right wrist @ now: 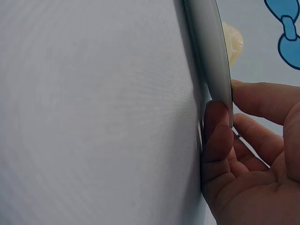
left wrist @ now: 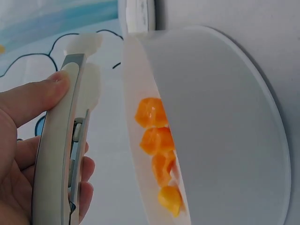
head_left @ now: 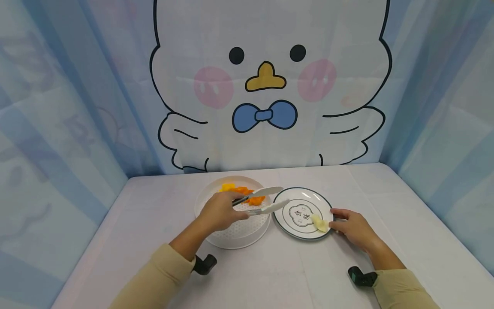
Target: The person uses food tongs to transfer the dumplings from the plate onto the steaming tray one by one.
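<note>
My left hand (head_left: pixel 221 214) grips a pair of tongs (left wrist: pixel 54 140) with pale, broad tips. The tips stand apart, with nothing between them, above the gap between a white round bowl (head_left: pixel 239 241) and a plate (head_left: pixel 287 225). Inside the bowl, on its dotted bottom, lie several orange pieces (head_left: pixel 256 201) and a yellow piece (head_left: pixel 227 187). With thumb above and fingers beneath, my right hand (head_left: pixel 353 227) pinches the right rim of the white, dark-edged plate. A pale yellow piece (head_left: pixel 319 223) rests on the plate near that thumb.
A white cloth covers the table (head_left: pixel 278 274). Behind it hangs a curtain (head_left: pixel 266 146) with a cartoon bird, and blue curtains close off both sides. Black wrist devices (head_left: pixel 206 265) sit at both sleeves. The bowl and plate stand side by side.
</note>
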A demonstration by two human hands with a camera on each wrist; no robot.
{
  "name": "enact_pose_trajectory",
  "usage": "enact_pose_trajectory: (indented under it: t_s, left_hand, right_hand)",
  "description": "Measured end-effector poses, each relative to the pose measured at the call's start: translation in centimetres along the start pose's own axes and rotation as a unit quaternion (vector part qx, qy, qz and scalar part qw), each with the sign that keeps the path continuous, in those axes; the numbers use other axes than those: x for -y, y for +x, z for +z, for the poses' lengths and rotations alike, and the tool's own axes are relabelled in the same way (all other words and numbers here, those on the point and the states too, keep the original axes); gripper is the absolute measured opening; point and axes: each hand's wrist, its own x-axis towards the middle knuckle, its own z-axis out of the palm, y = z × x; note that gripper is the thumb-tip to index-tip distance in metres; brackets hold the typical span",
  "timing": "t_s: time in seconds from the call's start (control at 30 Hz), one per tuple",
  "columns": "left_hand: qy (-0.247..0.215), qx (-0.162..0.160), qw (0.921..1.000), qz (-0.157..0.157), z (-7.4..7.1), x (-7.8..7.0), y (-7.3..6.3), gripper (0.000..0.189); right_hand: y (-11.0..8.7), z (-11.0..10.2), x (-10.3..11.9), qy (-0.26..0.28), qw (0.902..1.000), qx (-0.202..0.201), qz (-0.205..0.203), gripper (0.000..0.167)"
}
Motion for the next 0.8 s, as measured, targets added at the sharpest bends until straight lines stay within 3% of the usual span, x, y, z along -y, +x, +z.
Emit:
enact_pose_trajectory:
  t_s: [0.37,0.8]
  left_hand:
    - [-0.003,0.023,0.9986,0.047,2.2,-2.1,0.8,0.057]
    - [0.017,0.055,0.9978,0.033,4.2,-4.3,0.9,0.058]
  right_hand:
    - [0.1,0.0,-0.2,-0.001,1.0000,-0.004,-0.006,0.060]
    - [0.1,-0.1,-0.2,-0.002,1.0000,0.000,-0.005,0.060]
